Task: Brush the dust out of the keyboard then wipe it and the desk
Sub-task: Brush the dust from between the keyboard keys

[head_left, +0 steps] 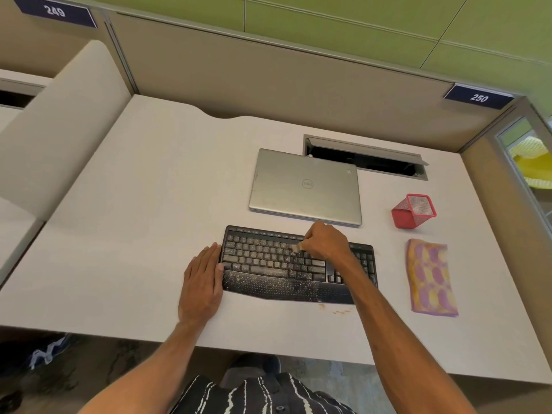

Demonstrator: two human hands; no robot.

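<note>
A black keyboard (268, 264) speckled with pale dust lies on the white desk (134, 204). My right hand (324, 242) is curled over its upper middle keys and grips a small brush (297, 248), whose pale bristle tip shows at the fingers and touches the keys. My left hand (203, 279) lies flat on the desk with straight fingers against the keyboard's left edge. A folded pink and yellow cloth (430, 277) lies to the right of the keyboard. Some brown crumbs (334, 309) sit on the desk below the keyboard's right front edge.
A closed silver laptop (304, 186) lies just behind the keyboard. A red mesh pen holder (413, 210) is tipped over at the right. An open cable hatch (364, 158) is set in the desk behind the laptop. Beige partitions (268, 79) wall the desk.
</note>
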